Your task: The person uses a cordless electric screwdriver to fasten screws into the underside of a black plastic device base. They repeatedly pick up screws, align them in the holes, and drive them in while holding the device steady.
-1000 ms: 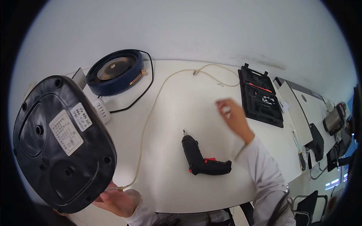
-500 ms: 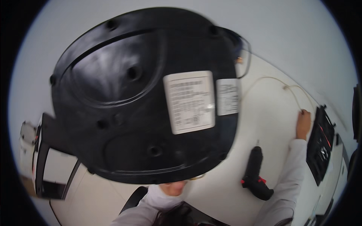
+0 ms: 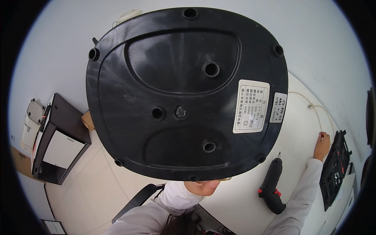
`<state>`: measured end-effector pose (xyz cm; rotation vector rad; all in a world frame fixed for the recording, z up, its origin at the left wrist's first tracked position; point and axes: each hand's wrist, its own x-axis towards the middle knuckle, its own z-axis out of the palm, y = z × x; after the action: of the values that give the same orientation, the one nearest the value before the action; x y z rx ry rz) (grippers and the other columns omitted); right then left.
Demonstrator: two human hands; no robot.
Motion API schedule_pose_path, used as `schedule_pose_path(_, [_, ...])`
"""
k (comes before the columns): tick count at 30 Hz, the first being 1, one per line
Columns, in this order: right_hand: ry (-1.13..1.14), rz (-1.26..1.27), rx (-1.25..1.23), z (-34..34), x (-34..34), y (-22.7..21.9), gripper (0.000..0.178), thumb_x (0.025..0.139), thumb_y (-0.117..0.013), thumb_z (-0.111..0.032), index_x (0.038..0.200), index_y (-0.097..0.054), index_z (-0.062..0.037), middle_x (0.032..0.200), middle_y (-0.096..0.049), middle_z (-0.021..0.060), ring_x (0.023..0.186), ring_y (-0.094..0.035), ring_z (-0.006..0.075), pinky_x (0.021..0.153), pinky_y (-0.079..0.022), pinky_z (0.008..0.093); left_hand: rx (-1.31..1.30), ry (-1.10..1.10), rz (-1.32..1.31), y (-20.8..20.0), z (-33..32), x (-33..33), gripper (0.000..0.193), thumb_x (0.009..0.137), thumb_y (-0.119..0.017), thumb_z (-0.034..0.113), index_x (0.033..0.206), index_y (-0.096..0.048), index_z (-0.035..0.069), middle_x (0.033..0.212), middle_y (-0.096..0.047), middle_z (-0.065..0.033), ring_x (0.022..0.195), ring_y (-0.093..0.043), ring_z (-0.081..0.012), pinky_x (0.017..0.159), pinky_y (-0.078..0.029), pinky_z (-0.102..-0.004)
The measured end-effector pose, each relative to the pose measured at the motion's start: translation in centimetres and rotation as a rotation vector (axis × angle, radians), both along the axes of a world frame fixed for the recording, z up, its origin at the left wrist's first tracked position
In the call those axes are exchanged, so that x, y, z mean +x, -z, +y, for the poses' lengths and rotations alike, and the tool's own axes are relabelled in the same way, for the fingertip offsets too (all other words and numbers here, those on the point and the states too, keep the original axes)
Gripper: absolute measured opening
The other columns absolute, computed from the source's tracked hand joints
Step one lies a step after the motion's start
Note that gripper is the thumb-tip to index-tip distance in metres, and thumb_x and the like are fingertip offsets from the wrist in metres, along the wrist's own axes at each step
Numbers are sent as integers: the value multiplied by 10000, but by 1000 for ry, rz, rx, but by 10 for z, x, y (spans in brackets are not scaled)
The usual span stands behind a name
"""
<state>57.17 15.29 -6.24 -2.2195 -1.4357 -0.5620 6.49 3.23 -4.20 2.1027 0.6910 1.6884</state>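
Note:
A large black plastic fan base (image 3: 176, 129) fills the middle of the view, its underside facing me. Round holes dot that underside, and two white labels sit on its right part. My left hand (image 3: 203, 188) grips the base at its lower edge; some of its fingers are hidden behind it. Off to the right, my right hand (image 3: 322, 148) is closed, its fingertips pinching a pale cord (image 3: 310, 106). The cord curves over the table and disappears behind the base. Whatever is attached on the base's far side is mostly hidden.
A black and red cordless drill (image 3: 272, 188) lies on the white table (image 3: 231, 201) by my right forearm. Beyond that arm is an open black tool case (image 3: 335, 172). A dark cabinet (image 3: 62, 145), a cardboard box (image 3: 88, 121) and a black chair (image 3: 135, 201) stand to the left.
The fan base has shifted right and turned, so its underside shows more squarely. My left hand moved right with it. My right hand sits slightly lower and further right, still at the cord.

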Motion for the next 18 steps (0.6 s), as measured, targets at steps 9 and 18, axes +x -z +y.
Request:
schedule_pose_path(9, [-29,-4,43,-5,-9,0,79,874,-564,-128,919,-583,-66,914,-584,100,812,-602,294,689,-473,382,-13,40,49,2,4,-1,591,796,-659,199,1298,-418,1,1215,-553,-122,947,-615,-171,814,-489,-266])
schedule_pose_path(18, [-31,-9,66,-9,1,7,107,853,-588,-124,936,-568,-59,899,-592,124,817,-603,315,692,-474,407,-23,124,-31,1,11,0,628,722,-740,195,1259,-468,16,1205,-563,-108,890,-631,-162,759,-512,-271])
